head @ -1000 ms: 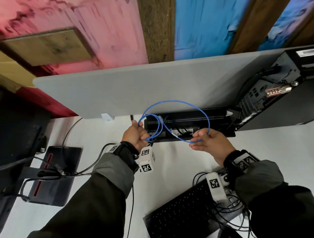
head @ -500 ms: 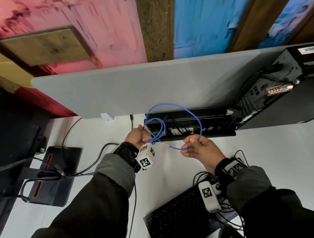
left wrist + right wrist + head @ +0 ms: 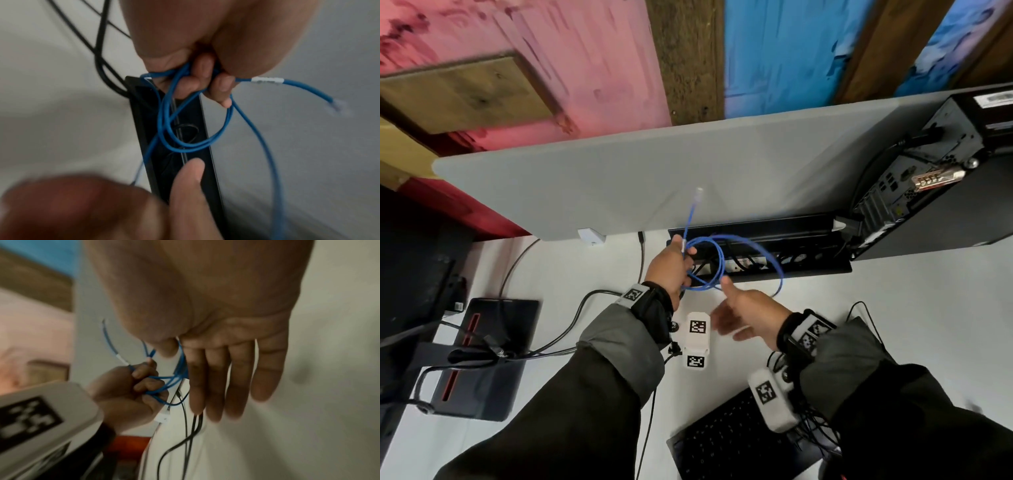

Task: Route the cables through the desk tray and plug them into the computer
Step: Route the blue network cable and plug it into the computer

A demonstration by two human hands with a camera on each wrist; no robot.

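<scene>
A thin blue network cable (image 3: 717, 260) hangs in loops over the black desk tray (image 3: 808, 236) at the desk's back edge. My left hand (image 3: 669, 267) grips the bunched loops (image 3: 180, 113), fingers curled round them. One free end with a clear plug (image 3: 698, 193) sticks up in front of the grey divider panel. My right hand (image 3: 743, 311) is just right of the loops with straight fingers (image 3: 236, 378), holding nothing. The black computer tower (image 3: 928, 192) lies on its side at the right, its rear ports facing the tray.
A black keyboard (image 3: 729, 448) with tangled black cables lies near the front right. A black monitor base (image 3: 479, 356) with cables sits at the left. Black cables (image 3: 585, 318) cross the white desk. The grey divider (image 3: 654, 178) closes off the back.
My right hand has let go of the big loop and drawn back with its fingers straightened. The loop has shrunk, and the plug end has sprung up above my left hand.
</scene>
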